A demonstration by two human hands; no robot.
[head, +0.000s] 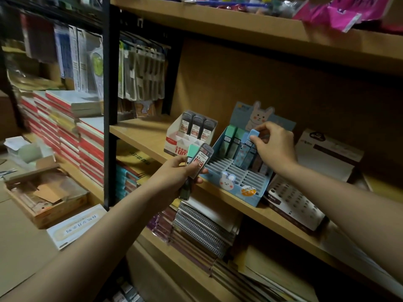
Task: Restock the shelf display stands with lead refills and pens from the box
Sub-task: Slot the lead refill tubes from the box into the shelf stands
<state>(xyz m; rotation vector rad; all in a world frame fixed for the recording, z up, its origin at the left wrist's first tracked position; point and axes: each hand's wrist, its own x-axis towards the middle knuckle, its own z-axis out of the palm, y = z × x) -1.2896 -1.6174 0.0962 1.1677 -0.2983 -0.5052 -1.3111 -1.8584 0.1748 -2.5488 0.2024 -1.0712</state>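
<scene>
Gripping a small bunch of lead refill cases (199, 161), the left hand (176, 173) stays before the shelf edge (139, 132). Behind it stands a white stand (185, 139) with three grey cases. Further right, the right hand (275, 144) pinches a blue case (254, 134) over the blue rabbit stand (242, 182).

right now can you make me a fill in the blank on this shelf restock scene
1. The right hand pinches a ____ refill case at the bunny stand.
2. The white stand holds ____ dark cases.
3. The left hand grips cases while the right works at the ____ stand.

Missing: blue; three; bunny
</scene>
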